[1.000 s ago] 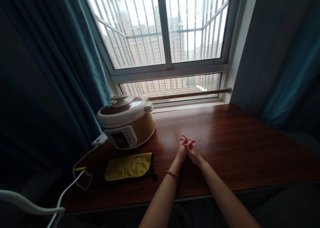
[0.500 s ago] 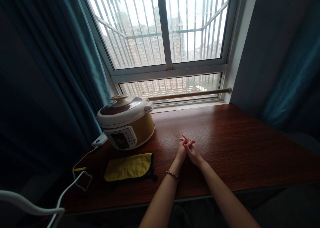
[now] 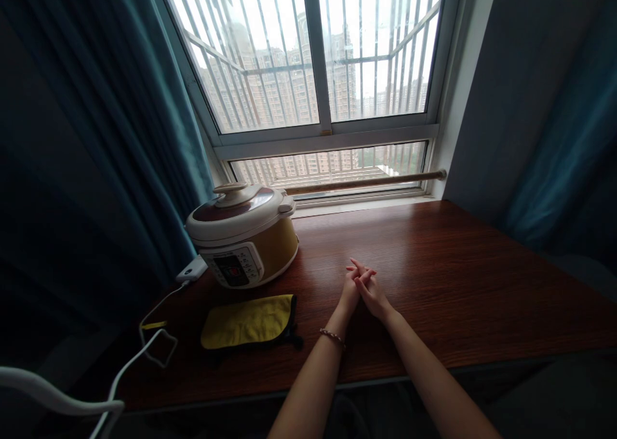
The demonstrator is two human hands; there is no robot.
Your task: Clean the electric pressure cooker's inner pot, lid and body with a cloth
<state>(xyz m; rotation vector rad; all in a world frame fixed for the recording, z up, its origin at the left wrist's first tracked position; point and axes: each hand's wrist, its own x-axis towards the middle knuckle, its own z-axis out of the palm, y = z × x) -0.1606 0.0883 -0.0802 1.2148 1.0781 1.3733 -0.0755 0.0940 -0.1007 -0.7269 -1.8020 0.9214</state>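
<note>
My left hand (image 3: 351, 290) and my right hand (image 3: 375, 295) are clasped over the wooden table (image 3: 457, 278), their fingers laced together. No object shows between them, and both look closed. A braided bracelet (image 3: 332, 337) circles my left wrist. To the left of my hands lies a yellow cloth with a dark edge (image 3: 248, 323), flat on the wood and touched by neither hand. Behind the cloth stands an electric pressure cooker (image 3: 279, 249) with a white lid and a gold body, its lid on and its control panel facing me.
A white power strip (image 3: 193, 269) sits left of the cooker. From it a white cord (image 3: 159, 307) runs to the table's left front. A barred window (image 3: 328, 127) rises behind the table, with a blue curtain (image 3: 159, 105) at its left and a rail (image 3: 366, 183) across its bottom.
</note>
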